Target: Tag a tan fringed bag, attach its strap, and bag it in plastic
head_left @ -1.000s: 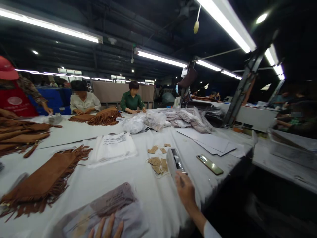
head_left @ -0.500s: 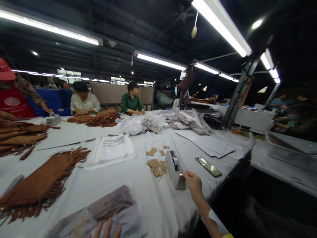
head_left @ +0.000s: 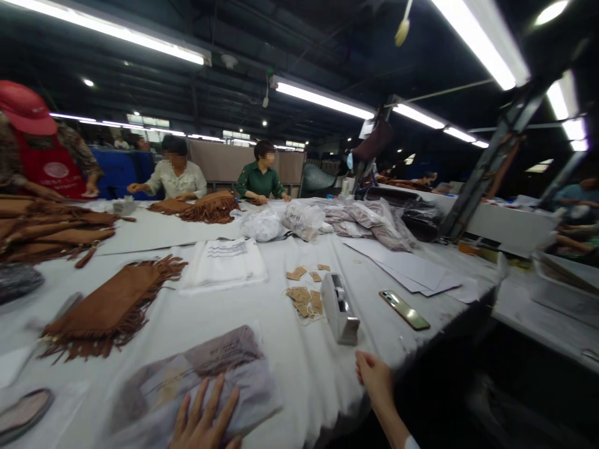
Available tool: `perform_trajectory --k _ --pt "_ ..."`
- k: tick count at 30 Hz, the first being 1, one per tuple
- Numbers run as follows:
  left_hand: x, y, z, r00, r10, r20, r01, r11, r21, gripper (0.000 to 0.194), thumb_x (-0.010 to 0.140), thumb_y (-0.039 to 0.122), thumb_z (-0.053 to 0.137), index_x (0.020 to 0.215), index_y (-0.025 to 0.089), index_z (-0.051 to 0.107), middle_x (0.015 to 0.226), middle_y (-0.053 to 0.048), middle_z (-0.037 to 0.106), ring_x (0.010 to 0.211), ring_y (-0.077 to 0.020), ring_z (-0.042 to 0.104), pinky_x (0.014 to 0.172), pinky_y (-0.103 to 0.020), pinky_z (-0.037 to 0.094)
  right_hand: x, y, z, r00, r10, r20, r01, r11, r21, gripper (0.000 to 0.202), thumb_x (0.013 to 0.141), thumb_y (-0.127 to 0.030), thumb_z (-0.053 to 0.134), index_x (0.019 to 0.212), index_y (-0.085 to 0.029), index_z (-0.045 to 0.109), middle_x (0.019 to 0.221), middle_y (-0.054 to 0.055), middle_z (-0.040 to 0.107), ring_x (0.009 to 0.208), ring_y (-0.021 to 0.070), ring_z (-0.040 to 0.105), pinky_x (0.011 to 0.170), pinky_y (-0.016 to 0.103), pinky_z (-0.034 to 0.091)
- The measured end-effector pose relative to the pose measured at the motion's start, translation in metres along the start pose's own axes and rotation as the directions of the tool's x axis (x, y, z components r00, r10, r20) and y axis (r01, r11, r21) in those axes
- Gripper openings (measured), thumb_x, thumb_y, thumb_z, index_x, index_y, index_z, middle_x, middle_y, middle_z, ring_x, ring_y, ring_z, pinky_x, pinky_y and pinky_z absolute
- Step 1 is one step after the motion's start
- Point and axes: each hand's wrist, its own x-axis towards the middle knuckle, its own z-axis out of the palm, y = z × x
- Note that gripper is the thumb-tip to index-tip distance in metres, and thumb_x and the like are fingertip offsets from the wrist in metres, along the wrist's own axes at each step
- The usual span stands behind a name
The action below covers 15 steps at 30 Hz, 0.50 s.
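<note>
White-covered table (head_left: 276, 333) | plastic-wrapped package (head_left: 175, 380) at 7 o'clock, long axis running 8 to 2 | left hand (head_left: 206, 418) flat on it, fingers spread | tape dispenser (head_left: 339, 315) at 5 o'clock, pointing 11 to 5 | right hand (head_left: 374, 377) just below it, fingers curled closed, contents unclear

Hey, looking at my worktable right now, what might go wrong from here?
The phone lies close to the right edge of the table, so a careless sweep of the right hand might knock it off. The loose brown tags lie right beside the tape dispenser, so shifting that could scatter them. The plastic bag under the left hand looks soft and creased, so it might slide or wrinkle if pressed unevenly.
</note>
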Motion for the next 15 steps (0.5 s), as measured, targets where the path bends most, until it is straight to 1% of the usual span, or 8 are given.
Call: perform_trajectory --k 3,4,5,7,10,12,13,15 --pt "0.004 0.003 -0.021 1.000 0.001 0.027 -0.001 1.000 -0.007 0.067 0.082 0.043 0.058 0.143 0.040 0.030 0.153 -0.003 0.031 0.136 -0.0339 0.029 0.112 -0.053 0.015 -0.012 -0.023 0.010 0.980 -0.087 0.176 0.097 0.994 -0.048 0.044 0.061 -0.058 0.058 0.072 -0.017 0.068 0.057 0.004 0.063 0.052 0.0197 0.058 0.051 0.031 0.048" --pt "0.006 0.004 -0.026 0.999 -0.004 0.035 0.005 1.000 -0.014 0.068 0.082 0.043 0.058 0.143 0.039 0.030 0.154 -0.003 0.027 0.137 -0.0342 0.027 0.113 -0.053 0.013 -0.018 -0.037 0.016 0.956 -0.147 0.255 0.168 0.984 -0.062 0.041 0.062 -0.056 0.061 0.074 -0.018 0.070 0.062 0.004 0.066 0.057 0.0197 0.060 0.056 0.031 0.049" --pt "0.008 0.005 -0.030 0.999 -0.012 0.042 0.013 1.000 -0.020 0.067 0.082 0.044 0.058 0.143 0.039 0.030 0.155 -0.003 0.025 0.137 -0.0344 0.026 0.113 -0.053 0.012 -0.024 -0.053 0.021 0.903 -0.237 0.358 0.282 0.956 -0.080 0.038 0.066 -0.055 0.061 0.075 -0.019 0.071 0.067 0.004 0.068 0.062 0.0200 0.061 0.061 0.030 0.049" --pt "0.011 0.006 -0.036 0.998 -0.027 0.053 0.029 0.999 -0.031 0.066 0.082 0.043 0.059 0.143 0.039 0.032 0.156 -0.004 0.022 0.137 -0.0348 0.025 0.113 -0.053 0.011 -0.041 -0.092 0.032 0.721 -0.393 0.571 0.511 0.858 -0.054 0.033 0.075 -0.051 0.057 0.077 -0.022 0.071 0.076 0.004 0.071 0.071 0.0201 0.062 0.069 0.030 0.049" --pt "0.011 0.006 -0.038 0.997 -0.037 0.072 0.040 0.998 -0.053 0.066 0.082 0.042 0.060 0.142 0.039 0.033 0.156 -0.004 0.020 0.138 -0.0354 0.022 0.112 -0.054 0.012 -0.067 -0.150 0.045 0.325 -0.452 0.830 0.688 0.715 0.120 0.030 0.086 -0.043 0.050 0.081 -0.022 0.071 0.080 0.004 0.070 0.075 0.0183 0.062 0.072 0.028 0.047" --pt "0.010 0.006 -0.039 0.996 -0.035 0.086 0.042 0.996 -0.073 0.066 0.082 0.042 0.059 0.142 0.039 0.032 0.157 -0.005 0.018 0.138 -0.0361 0.021 0.112 -0.055 0.014 -0.077 -0.182 0.055 0.073 -0.421 0.904 0.753 0.618 0.227 0.029 0.088 -0.037 0.048 0.084 -0.023 0.073 0.079 0.003 0.070 0.073 0.0164 0.061 0.071 0.026 0.046" --pt "0.010 0.006 -0.039 0.995 -0.035 0.093 0.042 0.996 -0.083 0.066 0.083 0.042 0.059 0.142 0.039 0.032 0.157 -0.005 0.018 0.138 -0.0366 0.020 0.111 -0.056 0.014 -0.080 -0.194 0.061 -0.031 -0.393 0.919 0.784 0.561 0.267 0.028 0.088 -0.034 0.048 0.085 -0.023 0.073 0.078 0.002 0.070 0.072 0.0152 0.061 0.070 0.025 0.045" --pt "0.011 0.005 -0.040 0.994 -0.034 0.104 0.045 0.994 -0.098 0.066 0.083 0.041 0.058 0.143 0.040 0.030 0.157 -0.006 0.017 0.139 -0.0371 0.019 0.110 -0.058 0.014 -0.081 -0.211 0.076 -0.187 -0.332 0.924 0.851 0.416 0.322 0.025 0.085 -0.027 0.050 0.083 -0.025 0.074 0.076 0.000 0.070 0.067 0.0129 0.060 0.065 0.022 0.043"
